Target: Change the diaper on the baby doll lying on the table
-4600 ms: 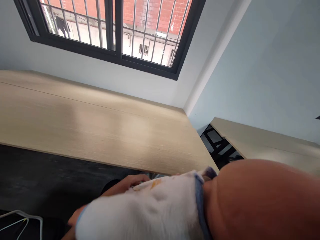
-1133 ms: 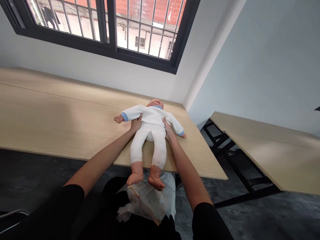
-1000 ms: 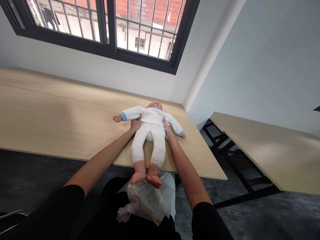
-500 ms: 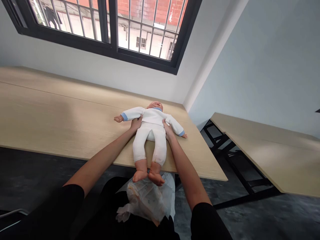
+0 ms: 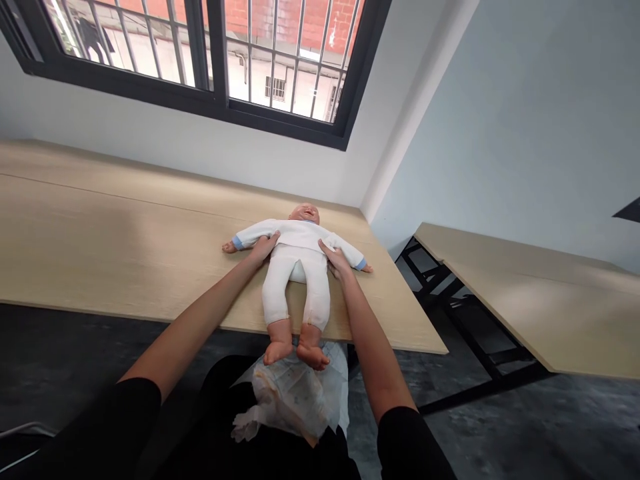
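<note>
A baby doll (image 5: 299, 240) in a white top with blue cuffs lies on its back on the wooden table (image 5: 125, 247), its arms spread and its bare feet past the front edge. My left hand (image 5: 265, 247) grips the left side of its waist, thumb on the top's hem. On the other side my right hand (image 5: 335, 257) holds the waist, thumb over the cloth and fingers partly hidden beside the body. Below the doll's feet, a crumpled whitish diaper-like item (image 5: 295, 393) rests on my lap.
A second wooden table (image 5: 530, 293) with black folding legs stands to the right, across a gap. Behind the near table are a wall and a barred window (image 5: 220, 60). A metal bar (image 5: 25, 430) shows at the lower left.
The doll's top lies lower and smoother at the waist. My thumbs have shifted on the cloth, and both hands still hold the sides. The view has shifted slightly.
</note>
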Action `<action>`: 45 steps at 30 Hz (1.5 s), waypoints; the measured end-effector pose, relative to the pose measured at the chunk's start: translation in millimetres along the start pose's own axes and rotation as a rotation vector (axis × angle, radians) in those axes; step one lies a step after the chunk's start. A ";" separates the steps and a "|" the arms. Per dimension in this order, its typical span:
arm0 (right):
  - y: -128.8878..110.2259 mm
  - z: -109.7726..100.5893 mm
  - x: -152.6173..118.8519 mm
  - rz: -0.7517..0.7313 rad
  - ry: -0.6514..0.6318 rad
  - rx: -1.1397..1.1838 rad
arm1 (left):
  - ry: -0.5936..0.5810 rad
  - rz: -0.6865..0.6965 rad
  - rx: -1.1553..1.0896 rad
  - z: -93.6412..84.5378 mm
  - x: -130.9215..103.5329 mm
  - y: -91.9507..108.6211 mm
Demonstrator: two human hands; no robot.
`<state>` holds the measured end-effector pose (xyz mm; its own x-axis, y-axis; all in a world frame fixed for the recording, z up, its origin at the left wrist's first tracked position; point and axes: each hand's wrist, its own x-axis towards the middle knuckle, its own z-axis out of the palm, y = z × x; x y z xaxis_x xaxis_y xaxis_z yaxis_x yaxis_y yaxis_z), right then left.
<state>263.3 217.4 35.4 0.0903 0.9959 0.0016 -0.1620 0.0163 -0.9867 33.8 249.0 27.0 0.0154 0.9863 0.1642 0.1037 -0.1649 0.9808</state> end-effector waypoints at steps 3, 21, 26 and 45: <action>-8.0 -9.0 -3.5 0.015 0.007 -0.152 | -0.026 -0.024 0.028 -1.8 -2.6 5.2; -0.6 -25.0 -35.8 -0.253 -0.047 -0.423 | -0.319 0.199 0.187 -40.1 -31.7 19.7; 0.5 -17.6 -36.0 -0.320 0.034 -0.545 | -0.236 0.244 0.230 -29.5 -31.2 14.3; -11.5 -14.5 -42.7 -0.402 0.002 -0.499 | -0.194 0.251 0.405 -31.7 -40.0 21.0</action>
<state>275.6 173.4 44.3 0.0505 0.9204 0.3878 0.3618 0.3450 -0.8660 3.8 206.1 44.3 0.2695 0.9049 0.3294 0.4491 -0.4207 0.7882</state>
